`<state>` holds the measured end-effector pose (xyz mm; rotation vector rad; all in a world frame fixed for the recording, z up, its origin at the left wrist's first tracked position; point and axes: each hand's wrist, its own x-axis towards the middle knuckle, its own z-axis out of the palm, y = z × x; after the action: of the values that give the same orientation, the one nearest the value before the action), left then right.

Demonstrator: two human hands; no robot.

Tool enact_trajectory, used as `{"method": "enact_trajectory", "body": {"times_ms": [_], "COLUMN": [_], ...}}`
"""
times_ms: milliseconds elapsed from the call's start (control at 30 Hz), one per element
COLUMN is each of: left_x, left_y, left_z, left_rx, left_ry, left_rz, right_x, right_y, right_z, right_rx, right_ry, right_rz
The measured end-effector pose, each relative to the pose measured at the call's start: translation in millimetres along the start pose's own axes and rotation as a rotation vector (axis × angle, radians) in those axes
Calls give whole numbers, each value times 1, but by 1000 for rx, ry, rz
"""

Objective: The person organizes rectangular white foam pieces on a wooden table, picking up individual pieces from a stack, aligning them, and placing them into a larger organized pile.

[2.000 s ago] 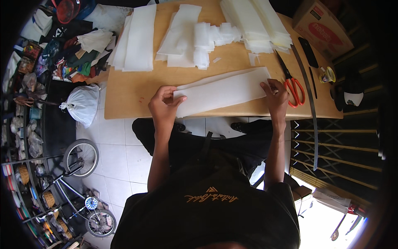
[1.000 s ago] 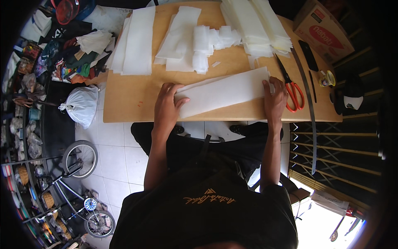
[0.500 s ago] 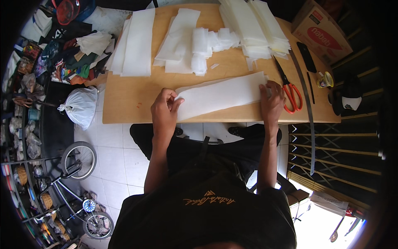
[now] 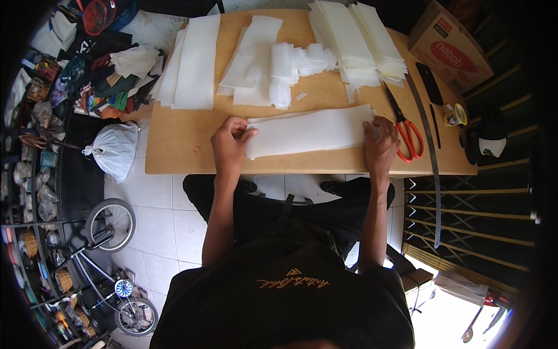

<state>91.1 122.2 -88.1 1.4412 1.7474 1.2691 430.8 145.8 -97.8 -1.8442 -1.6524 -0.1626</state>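
A small layered stack of long white translucent strips, fabric-like or papery, lies across the near part of the wooden table. My left hand pinches its left end between thumb and fingers. At the opposite end, my right hand grips the stack with its fingers bent over the edge. The layers do not line up fully at the far edge and the right end. Just right of my right hand lie scissors with orange handles, their blades pointing away from me.
Along the table's far side lie white strips, more strips, small folded pieces and a thick cream pile. At the right are a long metal ruler, a black phone, a small tub and a carton.
The stack's left end has moved away from me, so the strips lie more level and farther from the table's near edge. Both hands keep hold of the ends.
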Motion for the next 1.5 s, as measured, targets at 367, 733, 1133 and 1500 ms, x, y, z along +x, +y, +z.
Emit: {"method": "enact_trajectory", "body": {"times_ms": [367,733,1133,1500], "left_x": [3,3,0,46], "left_y": [0,18,-4,33], "left_z": [3,-18,-30,-16], "left_rx": [313,-364,-80,254], "left_ry": [-58,-144,-151,77], "left_rz": [236,88,27,362], "right_x": [4,16,14,-35], "right_y": [0,-39,-118,-117], "right_z": [-6,-48,6,-10], "right_rx": [50,92,328,223], "right_ry": [-25,-24,-519,-491], "right_rz": [-14,-213,-656,-718]}}
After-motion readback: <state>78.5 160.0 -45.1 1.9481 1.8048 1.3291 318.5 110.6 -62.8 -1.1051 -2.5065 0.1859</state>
